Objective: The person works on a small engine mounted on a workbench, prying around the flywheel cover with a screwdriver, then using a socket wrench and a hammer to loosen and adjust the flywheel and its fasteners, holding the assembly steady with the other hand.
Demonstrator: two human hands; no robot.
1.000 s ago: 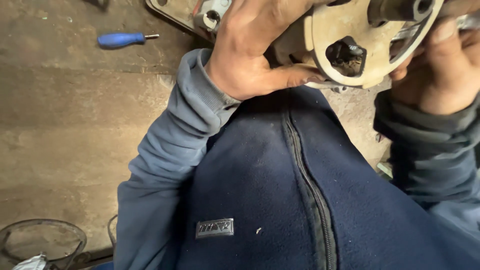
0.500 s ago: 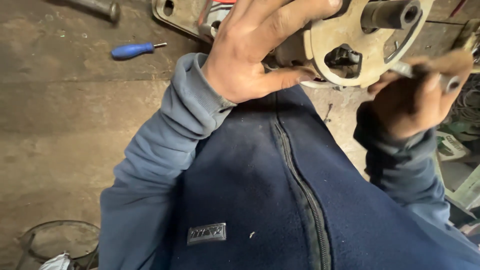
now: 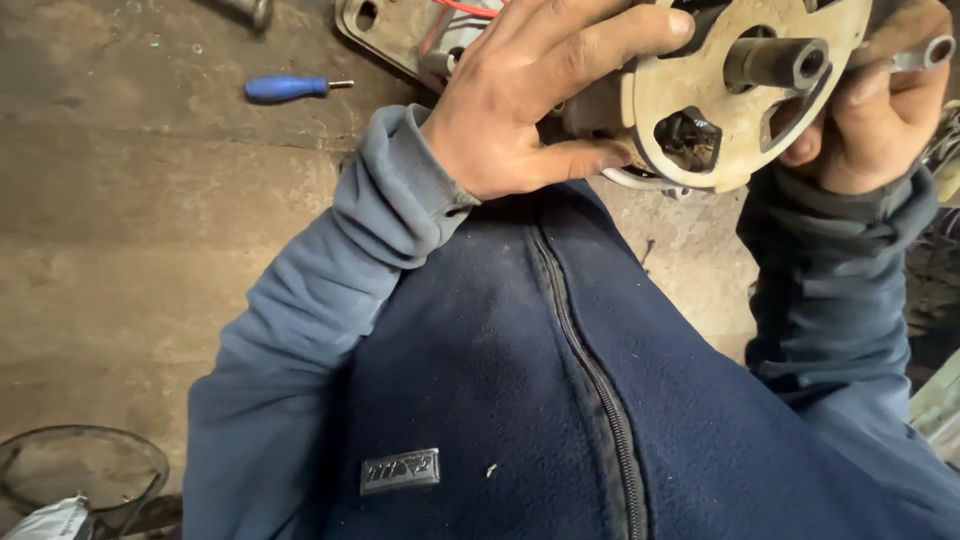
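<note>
Holding a worn motor part [image 3: 740, 95] up over the lap, both hands clamped on it.

Slipping is the main risk, as I judge it: the part is carried only by the hands at 12 to 1 o'clock, above the blue fleece jacket [image 3: 560, 400], so a loosened grip would drop it onto the lap or the concrete floor [image 3: 130, 220]. The left hand [image 3: 520, 110] spreads its fingers over the top and left rim, thumb pressed along the lower edge near the square opening, where a thumb could get pinched. The right hand [image 3: 870, 110] closes on a slim metal tool [image 3: 915, 55] at 2 o'clock, wrist bent upward; a slip could jab the palm. A blue screwdriver [image 3: 290, 88] lies at 10 o'clock, well apart.
</note>
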